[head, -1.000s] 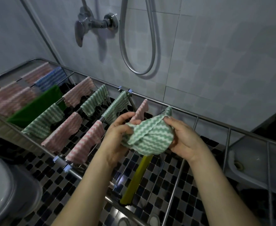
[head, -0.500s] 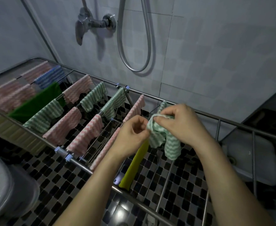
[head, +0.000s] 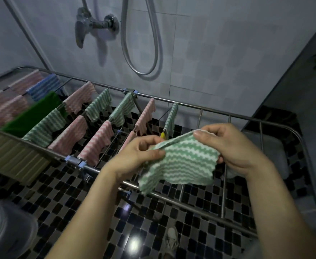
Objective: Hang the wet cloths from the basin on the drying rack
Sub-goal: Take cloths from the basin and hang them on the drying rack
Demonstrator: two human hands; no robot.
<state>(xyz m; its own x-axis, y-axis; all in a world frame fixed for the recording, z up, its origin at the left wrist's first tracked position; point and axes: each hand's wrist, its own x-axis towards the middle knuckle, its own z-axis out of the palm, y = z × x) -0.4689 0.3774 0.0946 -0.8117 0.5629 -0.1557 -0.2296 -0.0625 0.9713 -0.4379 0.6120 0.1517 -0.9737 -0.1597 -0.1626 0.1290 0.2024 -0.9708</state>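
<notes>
Head view, wavy green-striped cloth [head: 185, 161] pinched by both hands, steel drying rack [head: 209, 109]

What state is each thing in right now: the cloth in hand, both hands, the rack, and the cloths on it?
Green-striped cloth: spread open between both hands above the rack, not yet draped.
Left hand: pinches the cloth's left edge.
Right hand: grips the cloth's upper right corner.
Drying rack: unfolded; left rungs filled, rungs at the right bare.
Hung cloths: draped over their rungs.
</notes>
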